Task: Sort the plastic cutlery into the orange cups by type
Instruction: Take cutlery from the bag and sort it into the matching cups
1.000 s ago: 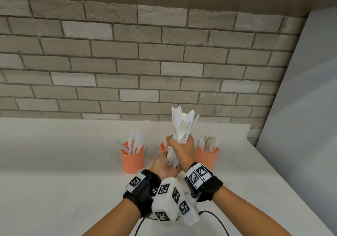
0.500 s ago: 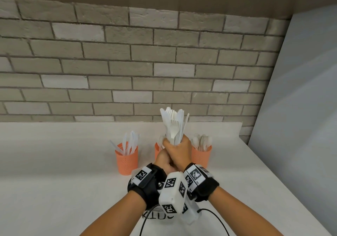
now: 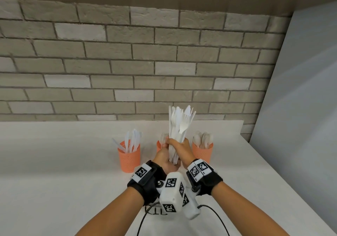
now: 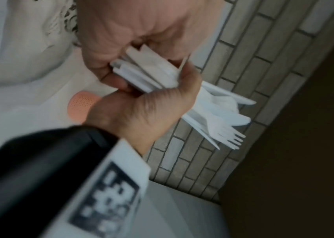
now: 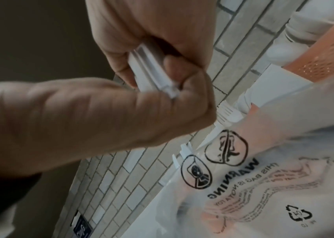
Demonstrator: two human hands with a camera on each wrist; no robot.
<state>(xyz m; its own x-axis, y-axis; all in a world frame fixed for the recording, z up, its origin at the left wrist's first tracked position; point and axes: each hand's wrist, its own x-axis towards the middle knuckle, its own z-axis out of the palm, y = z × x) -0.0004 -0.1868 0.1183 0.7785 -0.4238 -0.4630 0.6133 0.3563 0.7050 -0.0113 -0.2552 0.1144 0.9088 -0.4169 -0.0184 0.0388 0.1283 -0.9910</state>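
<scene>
My right hand (image 3: 182,149) grips a thick bundle of white plastic cutlery (image 3: 179,124) upright by its handles, in front of the middle orange cup (image 3: 159,145). Forks and knives show at the bundle's top. My left hand (image 3: 165,156) holds the handle ends from below and to the left. In the left wrist view the handle ends (image 4: 141,72) sit between both hands. The left orange cup (image 3: 129,156) holds knives. The right orange cup (image 3: 202,152) holds spoons. The middle cup is mostly hidden and shows fork tips.
The cups stand in a row on a white table (image 3: 54,162) against a brick wall (image 3: 127,62). A grey panel (image 3: 300,108) borders the table's right side. A clear plastic bag (image 5: 243,185) with warning print lies under my wrists, beside a black cable (image 3: 142,223).
Both hands keep the bundle upright in front of the middle cup. The left hand's fingers have shifted a little on the handle ends. The cups have not moved.
</scene>
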